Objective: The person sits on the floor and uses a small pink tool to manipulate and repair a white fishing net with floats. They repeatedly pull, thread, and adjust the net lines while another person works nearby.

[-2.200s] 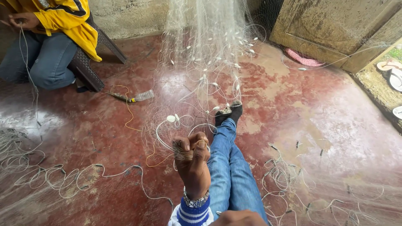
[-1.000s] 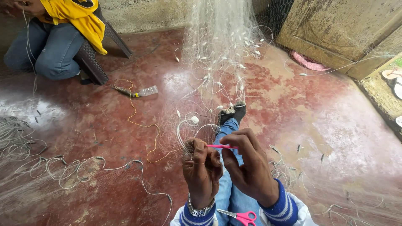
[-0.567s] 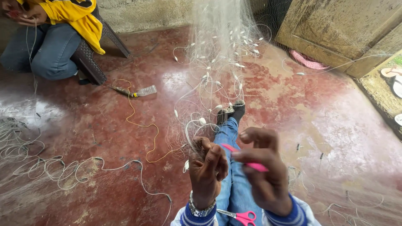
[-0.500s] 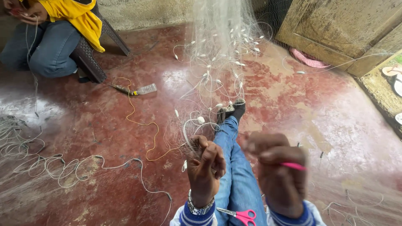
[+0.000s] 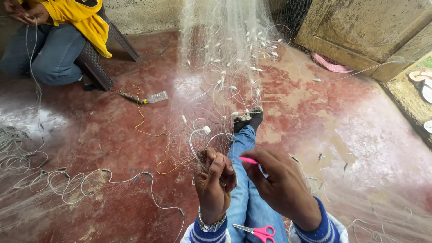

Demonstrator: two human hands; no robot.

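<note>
Two hands meet over your outstretched leg [image 5: 245, 189]: your left hand [image 5: 215, 182] is curled tight, pinching a bunch of net [image 5: 225, 81] that spreads up across the red floor [image 5: 337, 112]; your right hand [image 5: 279, 184], just beside it, pinches a pink needle [image 5: 248, 160] between thumb and fingertips. Pink scissors [image 5: 256, 231] lie on your lap below.

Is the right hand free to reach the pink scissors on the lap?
Probably not yet: the right hand pinches a pink tool. The scissors lie uncovered on the lap, close below it.
</note>
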